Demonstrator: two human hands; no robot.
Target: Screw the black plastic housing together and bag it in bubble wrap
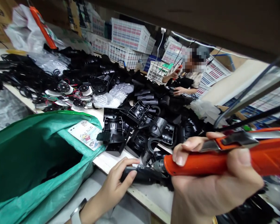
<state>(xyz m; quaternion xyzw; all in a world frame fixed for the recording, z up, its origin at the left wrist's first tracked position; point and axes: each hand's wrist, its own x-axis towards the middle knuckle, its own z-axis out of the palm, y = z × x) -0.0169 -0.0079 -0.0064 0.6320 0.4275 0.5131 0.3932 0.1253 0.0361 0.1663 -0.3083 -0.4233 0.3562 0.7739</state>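
My right hand (pixel 210 186) is wrapped round an orange electric screwdriver (pixel 224 157) held level, its metal tip pointing left. That tip meets a black plastic part (pixel 142 174) which my left hand (pixel 114 186) pinches against the edge of the workbench (pixel 151 196). A watch band shows on my left wrist. Just behind the part lies a heap of black plastic housings (pixel 144 124).
A big green woven bag (pixel 32 161) gapes open at the lower left, with a white card (pixel 86 133) on its rim. Black cables, round speaker-like parts and clear bags cover the far left. Across the bench a person (pixel 186 81) works. White crates (pixel 128 37) are stacked behind.
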